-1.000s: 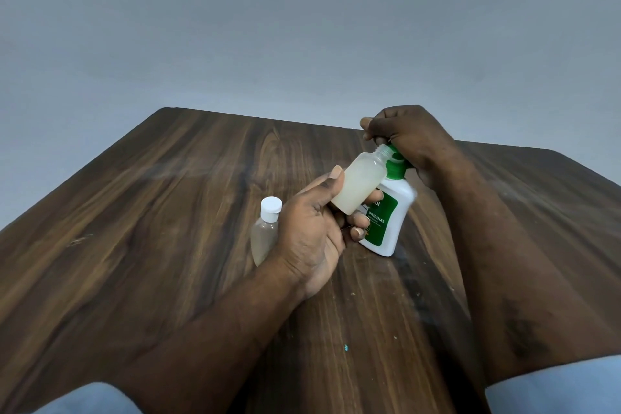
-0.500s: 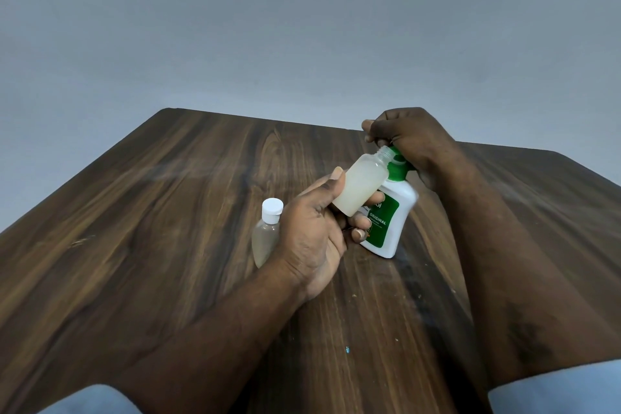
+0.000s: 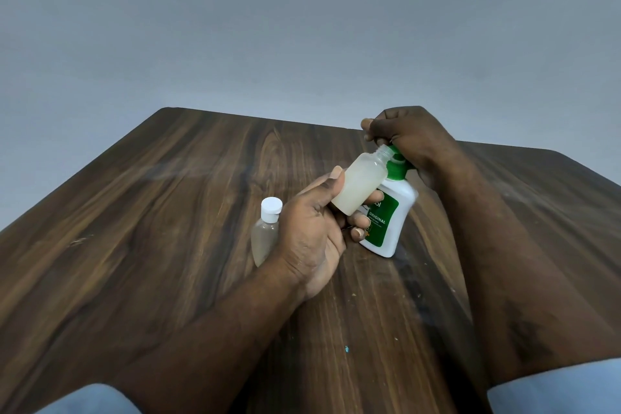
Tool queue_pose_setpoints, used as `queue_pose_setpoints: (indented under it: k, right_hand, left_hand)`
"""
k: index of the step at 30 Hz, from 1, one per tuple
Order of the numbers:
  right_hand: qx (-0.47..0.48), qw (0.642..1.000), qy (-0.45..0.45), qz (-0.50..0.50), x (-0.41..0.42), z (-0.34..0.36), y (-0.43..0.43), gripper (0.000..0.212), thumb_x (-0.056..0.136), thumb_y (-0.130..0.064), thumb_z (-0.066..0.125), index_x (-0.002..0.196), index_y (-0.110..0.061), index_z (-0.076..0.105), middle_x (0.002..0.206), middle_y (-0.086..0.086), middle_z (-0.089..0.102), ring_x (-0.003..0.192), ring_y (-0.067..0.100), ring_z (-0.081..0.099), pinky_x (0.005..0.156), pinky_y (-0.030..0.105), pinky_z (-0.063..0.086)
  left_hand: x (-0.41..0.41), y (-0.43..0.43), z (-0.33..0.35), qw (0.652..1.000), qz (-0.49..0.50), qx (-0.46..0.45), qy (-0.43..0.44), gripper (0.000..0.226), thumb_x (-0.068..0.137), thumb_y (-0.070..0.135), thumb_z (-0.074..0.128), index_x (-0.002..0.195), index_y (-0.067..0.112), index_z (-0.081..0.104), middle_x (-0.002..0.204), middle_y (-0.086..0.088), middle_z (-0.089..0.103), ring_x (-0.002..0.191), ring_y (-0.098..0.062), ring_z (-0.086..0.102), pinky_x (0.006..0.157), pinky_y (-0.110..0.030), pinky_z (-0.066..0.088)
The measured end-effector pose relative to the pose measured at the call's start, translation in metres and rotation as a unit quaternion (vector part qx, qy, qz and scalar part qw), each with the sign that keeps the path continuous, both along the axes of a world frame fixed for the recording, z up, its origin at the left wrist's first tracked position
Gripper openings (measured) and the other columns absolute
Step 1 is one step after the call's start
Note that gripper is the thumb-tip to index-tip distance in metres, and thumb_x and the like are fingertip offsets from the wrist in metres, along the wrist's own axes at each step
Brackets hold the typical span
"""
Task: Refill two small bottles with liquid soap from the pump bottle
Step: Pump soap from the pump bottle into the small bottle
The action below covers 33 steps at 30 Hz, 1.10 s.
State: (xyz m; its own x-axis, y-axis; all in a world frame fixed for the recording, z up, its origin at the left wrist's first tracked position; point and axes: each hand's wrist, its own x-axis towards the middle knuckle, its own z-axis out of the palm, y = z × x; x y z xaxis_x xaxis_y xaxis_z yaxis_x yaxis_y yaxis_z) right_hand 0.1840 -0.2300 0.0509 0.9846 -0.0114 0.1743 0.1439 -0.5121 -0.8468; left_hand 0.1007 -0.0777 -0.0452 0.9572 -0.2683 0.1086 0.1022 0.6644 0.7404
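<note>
The white pump bottle (image 3: 405,200) carries a green label (image 3: 388,207) on which the word "ORIGINAL" stands in white capitals. Above it, the larger white letters of a brand name are mostly covered by the small bottle (image 3: 361,183). The finer print beneath is too small to read.

Matt wood-grain table (image 3: 168,245); frosted, seemingly plastic small bottle (image 3: 361,183); glossy white pump bottle (image 3: 391,222).
</note>
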Motion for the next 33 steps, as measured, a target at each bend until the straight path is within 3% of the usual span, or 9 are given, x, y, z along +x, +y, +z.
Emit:
queue_pose_setpoints:
  k: [8, 11, 16, 19, 22, 27, 29, 33]
  right_hand:
    - [0.003, 0.999, -0.033, -0.012, 0.002, 0.0018, -0.0023, 0.028, 0.096, -0.027, 0.073, 0.071, -0.015, 0.069, 0.052, -0.011, 0.055, 0.057, 0.009, 0.052, 0.065, 0.029, 0.043]
    - [0.021, 0.999, -0.035, -0.013, 0.0021, 0.001, -0.0027, 0.027, 0.095, -0.026, 0.073, 0.07, -0.016, 0.07, 0.054, -0.009, 0.055, 0.051, 0.006, 0.049, 0.066, 0.03, 0.043]
    - [0.014, 1.0, -0.006, -0.009, 0.0008, -0.0011, -0.0006, 0.015, 0.097, -0.014, 0.069, 0.092, 0.001, 0.071, 0.049, -0.015, 0.059, 0.049, -0.012, 0.055, 0.06, 0.028, 0.04]
    - [0.011, 1.0, -0.008, -0.005, -0.0003, -0.0011, -0.0017, 0.012, 0.097, -0.01, 0.067, 0.095, 0.001, 0.071, 0.047, -0.014, 0.059, 0.048, -0.015, 0.055, 0.058, 0.026, 0.038]
    - [0.006, 1.0, -0.017, -0.011, -0.0001, 0.0005, -0.0014, 0.016, 0.097, -0.014, 0.069, 0.087, -0.003, 0.07, 0.049, -0.014, 0.059, 0.046, -0.01, 0.053, 0.057, 0.022, 0.039]
    - [-0.001, 0.999, -0.044, -0.018, 0.0022, 0.0022, -0.0035, 0.029, 0.096, -0.03, 0.073, 0.07, -0.018, 0.069, 0.058, -0.007, 0.056, 0.047, 0.005, 0.046, 0.059, 0.028, 0.039]
    - [-0.002, 0.999, -0.032, -0.014, 0.0021, 0.001, -0.0022, 0.026, 0.096, -0.027, 0.072, 0.074, -0.013, 0.07, 0.055, -0.01, 0.057, 0.046, 0.002, 0.048, 0.058, 0.026, 0.039]
    - [0.008, 1.0, -0.01, -0.011, 0.0024, -0.0021, -0.0019, 0.023, 0.097, -0.01, 0.068, 0.101, 0.013, 0.071, 0.048, -0.017, 0.061, 0.047, -0.014, 0.054, 0.056, 0.018, 0.04]
  left_hand:
    - [0.0005, 0.0005, -0.0007, 1.0, 0.003, 0.008, 0.001, 0.045, 0.106, 0.037, 0.046, 0.128, 0.002, 0.064, 0.1, -0.021, 0.071, 0.059, -0.014, 0.055, 0.054, -0.024, 0.044]
    - [-0.0004, 0.0015, 0.0004, 1.0, 0.005, 0.005, 0.0, 0.044, 0.106, 0.037, 0.045, 0.126, 0.003, 0.065, 0.099, -0.02, 0.071, 0.059, -0.014, 0.055, 0.054, -0.024, 0.044]
    - [-0.0003, 0.0004, 0.0009, 1.0, 0.003, 0.001, 0.006, 0.042, 0.106, 0.036, 0.046, 0.123, 0.003, 0.067, 0.1, -0.021, 0.071, 0.058, -0.014, 0.054, 0.052, -0.024, 0.045]
    - [-0.0007, 0.0, 0.0007, 1.0, 0.003, 0.003, 0.007, 0.042, 0.108, 0.036, 0.045, 0.124, 0.003, 0.067, 0.1, -0.022, 0.071, 0.058, -0.014, 0.055, 0.053, -0.024, 0.045]
    - [-0.0012, 0.0002, 0.0014, 1.0, 0.002, 0.003, 0.005, 0.042, 0.107, 0.036, 0.045, 0.122, 0.004, 0.067, 0.098, -0.02, 0.072, 0.058, -0.014, 0.054, 0.053, -0.024, 0.044]
    - [-0.0018, 0.0013, 0.0023, 1.0, 0.001, 0.003, 0.0, 0.042, 0.107, 0.036, 0.045, 0.124, 0.004, 0.066, 0.098, -0.02, 0.072, 0.059, -0.015, 0.054, 0.053, -0.024, 0.045]
    - [-0.0019, 0.0012, 0.0023, 1.0, 0.003, 0.003, 0.001, 0.042, 0.107, 0.036, 0.045, 0.124, 0.004, 0.066, 0.098, -0.02, 0.071, 0.06, -0.015, 0.054, 0.053, -0.024, 0.045]
    - [-0.0024, 0.0002, 0.0023, 1.0, 0.006, 0.004, 0.003, 0.042, 0.107, 0.035, 0.045, 0.124, 0.003, 0.066, 0.099, -0.021, 0.071, 0.059, -0.015, 0.053, 0.053, -0.024, 0.044]
